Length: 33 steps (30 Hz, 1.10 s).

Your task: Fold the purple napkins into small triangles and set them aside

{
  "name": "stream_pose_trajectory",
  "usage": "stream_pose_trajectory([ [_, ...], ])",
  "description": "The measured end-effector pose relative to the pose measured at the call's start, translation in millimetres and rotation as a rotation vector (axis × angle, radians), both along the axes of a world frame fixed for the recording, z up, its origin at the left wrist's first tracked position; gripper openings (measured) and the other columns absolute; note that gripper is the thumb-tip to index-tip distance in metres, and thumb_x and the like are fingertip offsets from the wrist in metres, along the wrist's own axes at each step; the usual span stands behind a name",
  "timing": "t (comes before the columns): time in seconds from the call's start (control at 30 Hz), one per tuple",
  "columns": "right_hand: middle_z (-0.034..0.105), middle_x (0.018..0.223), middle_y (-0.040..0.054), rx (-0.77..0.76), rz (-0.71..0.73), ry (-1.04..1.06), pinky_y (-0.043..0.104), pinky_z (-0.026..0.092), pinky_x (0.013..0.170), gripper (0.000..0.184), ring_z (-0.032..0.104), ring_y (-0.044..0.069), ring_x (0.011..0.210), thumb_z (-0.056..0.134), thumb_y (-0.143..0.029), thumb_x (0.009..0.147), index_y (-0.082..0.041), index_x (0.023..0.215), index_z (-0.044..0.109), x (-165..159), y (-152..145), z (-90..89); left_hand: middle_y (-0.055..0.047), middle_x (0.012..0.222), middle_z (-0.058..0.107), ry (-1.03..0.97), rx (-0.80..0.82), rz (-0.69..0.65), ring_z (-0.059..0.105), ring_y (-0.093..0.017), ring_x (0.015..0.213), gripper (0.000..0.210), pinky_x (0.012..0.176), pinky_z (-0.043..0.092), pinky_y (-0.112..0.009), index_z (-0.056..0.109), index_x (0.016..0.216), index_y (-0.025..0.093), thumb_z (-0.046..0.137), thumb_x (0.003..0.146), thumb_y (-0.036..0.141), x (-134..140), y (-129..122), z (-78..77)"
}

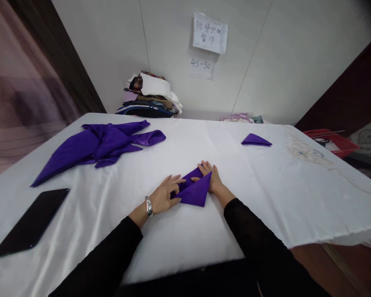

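Note:
A small purple cloth napkin (194,193), folded to a pointed shape, lies in front of me on the white tablecloth. My left hand (164,194) pinches its left corner, thumb at the near edge and fingers bent over the top. My right hand (212,177) rests at the far right side of the cloth, fingers stretched out and thumb reaching into the fold. A raised flap hides part of that palm. Farther right lies another purple napkin (256,140), folded to a compact triangle. Loose, rumpled purple napkins (89,144) are heaped at the back left.
A dark flat tablet-like slab (31,220) lies at the left. Stacked clothes (154,97) stand behind the table by the wall, under paper signs (210,33). A red basket (334,140) sits beyond the right edge. The white tablecloth (266,198) shows wrinkles.

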State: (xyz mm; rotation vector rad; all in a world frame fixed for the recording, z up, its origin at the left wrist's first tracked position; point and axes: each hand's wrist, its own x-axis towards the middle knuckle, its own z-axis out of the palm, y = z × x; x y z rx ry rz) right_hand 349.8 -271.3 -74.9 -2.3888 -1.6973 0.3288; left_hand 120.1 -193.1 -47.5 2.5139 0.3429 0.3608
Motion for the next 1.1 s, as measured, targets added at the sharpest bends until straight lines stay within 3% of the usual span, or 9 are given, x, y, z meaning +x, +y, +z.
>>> stream_pose_trajectory([
  [0.27, 0.014, 0.151, 0.0110, -0.022, 0.018, -0.044, 0.048, 0.002, 0.108, 0.078, 0.005, 0.025, 0.139, 0.040, -0.063, 0.081, -0.019, 0.143, 0.023, -0.9, 1.9, -1.2, -0.001, 0.141, 0.042, 0.234, -0.046, -0.193, 0.017, -0.027, 0.137, 0.017, 0.110, 0.011, -0.051, 0.045, 0.056, 0.019, 0.061, 0.059, 0.012, 29.6, 18.0, 14.9],
  [0.5, 0.019, 0.150, 0.0117, 0.104, 0.067, -0.007, 0.049, 0.002, 0.109, 0.075, 0.008, 0.026, 0.139, 0.048, -0.058, 0.080, -0.020, 0.142, 0.027, 0.5, -2.6, -3.6, 0.000, 0.142, 0.039, 0.257, -0.097, -0.197, 0.019, -0.025, 0.137, 0.011, 0.110, 0.011, -0.051, 0.048, 0.058, 0.020, 0.055, 0.060, 0.012, 34.5, 17.3, 6.2],
  [0.6, 0.019, 0.150, 0.0117, 0.227, 0.055, 0.173, 0.047, 0.007, 0.110, 0.078, 0.011, 0.025, 0.139, 0.054, -0.054, 0.077, -0.018, 0.141, 0.028, 4.0, -9.1, 0.5, -0.001, 0.143, 0.037, 0.271, -0.084, -0.169, 0.019, -0.026, 0.137, 0.011, 0.110, 0.011, -0.052, 0.049, 0.056, 0.020, 0.055, 0.061, 0.013, 33.7, 15.3, 3.5],
  [0.7, 0.024, 0.149, 0.0083, 0.441, -0.056, 0.549, 0.038, 0.029, 0.105, 0.064, 0.029, 0.024, 0.133, 0.052, -0.048, 0.079, -0.021, 0.135, 0.041, 4.9, -25.6, 4.9, -0.001, 0.144, 0.036, 0.263, -0.088, -0.158, 0.019, -0.026, 0.137, 0.012, 0.110, 0.012, -0.052, 0.049, 0.055, 0.019, 0.055, 0.063, 0.013, 33.1, 14.1, 2.3],
  [0.8, 0.054, 0.127, 0.0082, 0.567, -0.185, 0.965, 0.034, 0.048, 0.080, 0.047, 0.058, 0.022, 0.102, 0.050, -0.044, 0.080, -0.022, 0.121, 0.056, -2.2, -46.6, 8.5, 0.000, 0.144, 0.035, 0.250, -0.101, -0.151, 0.017, -0.026, 0.138, 0.012, 0.110, 0.012, -0.052, 0.048, 0.055, 0.019, 0.055, 0.063, 0.013, 32.5, 13.4, 1.1],
  [0.87, 0.067, 0.095, 0.0055, 0.558, -0.244, 1.135, 0.029, 0.048, 0.060, 0.041, 0.062, 0.017, 0.074, 0.052, -0.045, 0.079, -0.021, 0.112, 0.061, -10.7, -55.9, 11.3, -0.001, 0.145, 0.034, 0.258, -0.107, -0.147, 0.017, -0.025, 0.138, 0.013, 0.110, 0.010, -0.052, 0.047, 0.056, 0.019, 0.055, 0.063, 0.012, 32.3, 13.1, 0.1],
  [0.97, 0.062, 0.069, -0.0013, 0.525, -0.319, 1.205, 0.022, 0.038, 0.044, 0.039, 0.051, 0.011, 0.052, 0.061, -0.042, 0.073, -0.020, 0.105, 0.062, -22.1, -57.0, 16.4, -0.001, 0.145, 0.033, 0.259, -0.100, -0.144, 0.016, -0.025, 0.138, 0.013, 0.110, 0.010, -0.052, 0.046, 0.056, 0.019, 0.055, 0.064, 0.012, 32.5, 12.9, -1.7],
  [1.1, 0.057, 0.064, -0.0047, 0.558, -0.371, 1.177, 0.024, 0.042, 0.049, 0.050, 0.051, 0.011, 0.053, 0.065, -0.030, 0.064, -0.021, 0.112, 0.057, -23.5, -41.2, 23.3, -0.001, 0.144, 0.035, 0.257, -0.088, -0.150, 0.017, -0.025, 0.138, 0.013, 0.109, 0.012, -0.053, 0.047, 0.056, 0.019, 0.055, 0.065, 0.016, 32.3, 15.2, -1.9],
])
